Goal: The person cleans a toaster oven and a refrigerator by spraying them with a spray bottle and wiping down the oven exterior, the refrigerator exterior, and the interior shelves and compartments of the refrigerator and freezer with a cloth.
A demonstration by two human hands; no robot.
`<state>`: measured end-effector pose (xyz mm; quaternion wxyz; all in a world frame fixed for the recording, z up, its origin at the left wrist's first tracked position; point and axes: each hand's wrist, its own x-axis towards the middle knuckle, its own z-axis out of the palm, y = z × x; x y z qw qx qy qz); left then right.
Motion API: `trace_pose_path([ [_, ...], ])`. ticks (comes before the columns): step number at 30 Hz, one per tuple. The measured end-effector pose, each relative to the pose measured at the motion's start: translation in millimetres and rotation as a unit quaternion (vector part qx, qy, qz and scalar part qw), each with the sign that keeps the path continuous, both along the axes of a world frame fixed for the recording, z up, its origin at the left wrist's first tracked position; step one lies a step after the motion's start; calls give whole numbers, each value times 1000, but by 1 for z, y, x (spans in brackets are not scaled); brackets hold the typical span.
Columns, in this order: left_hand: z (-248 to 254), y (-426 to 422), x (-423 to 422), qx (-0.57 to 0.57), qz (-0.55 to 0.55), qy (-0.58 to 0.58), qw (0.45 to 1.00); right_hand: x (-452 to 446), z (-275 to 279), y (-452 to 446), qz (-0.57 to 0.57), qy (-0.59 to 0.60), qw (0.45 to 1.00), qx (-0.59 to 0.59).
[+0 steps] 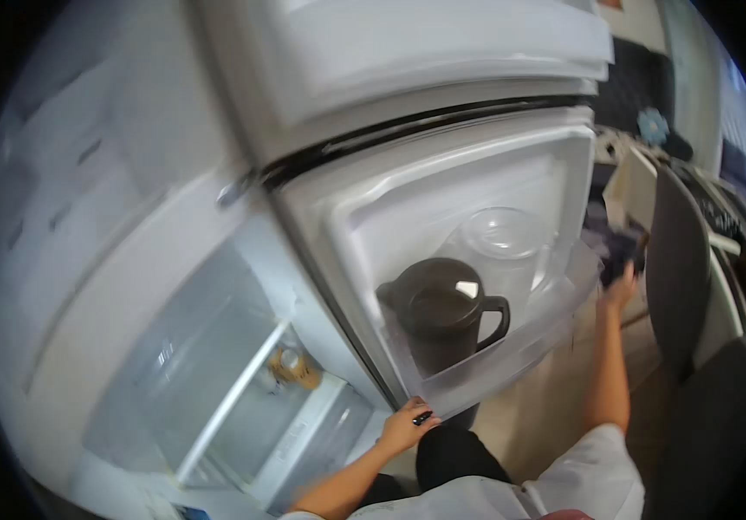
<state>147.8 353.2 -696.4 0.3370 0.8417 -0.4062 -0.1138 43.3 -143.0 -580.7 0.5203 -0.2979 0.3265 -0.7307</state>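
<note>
The refrigerator door stands open in front of me. A dark brown pitcher with a lid and handle sits in its clear door shelf, beside a clear round container. My left hand is closed at the shelf's lower left corner, fingers curled against the edge. Something small, black and shiny shows at its fingers; I cannot make out what. Out past the door's right edge, my right hand is closed on a dark cloth, its fingers partly hidden.
Inside the refrigerator, a jar with yellowish contents stands by a white-edged shelf. The freezer door is above. At right are a grey rounded chair back and a blue flower-shaped thing. Pale floor lies below.
</note>
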Motion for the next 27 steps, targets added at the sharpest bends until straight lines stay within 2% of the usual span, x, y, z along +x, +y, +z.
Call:
trace_pose_path([
  [1,5,1,0,18,-2,2,1000,4,24,-17,127,-110,985,-37],
  [3,24,-5,-7,60,-2,-47,997,6,117,12,239,-231,941,-62],
  [5,35,-8,-1,154,-27,-73,985,7,179,16,328,-271,900,-95],
  [6,45,-11,0,213,-47,-82,972,17,188,-5,328,-283,895,-109],
  [8,67,-10,0,239,-84,-114,961,12,227,-10,456,-124,878,-79],
  [9,81,-10,-3,242,-96,-131,957,22,235,-21,476,-105,873,-20],
  [11,114,-5,-11,218,-88,-120,965,21,269,-7,428,24,902,-49],
  [13,137,4,-28,151,-69,-119,979,31,281,-30,424,69,900,-75],
  [14,155,10,-41,157,-61,-83,982,35,287,-39,426,95,896,-85],
  [17,220,18,-75,169,-43,21,985,36,303,-57,585,109,802,50],
  [18,245,17,-87,172,-42,56,983,47,297,-78,600,128,788,47],
  [22,316,19,-112,190,-12,129,973,65,286,-95,608,92,788,18],
  [23,330,20,-118,191,1,143,971,63,283,-109,630,120,767,36],
  [27,392,7,-136,141,36,161,976,48,284,-108,583,160,791,87],
])
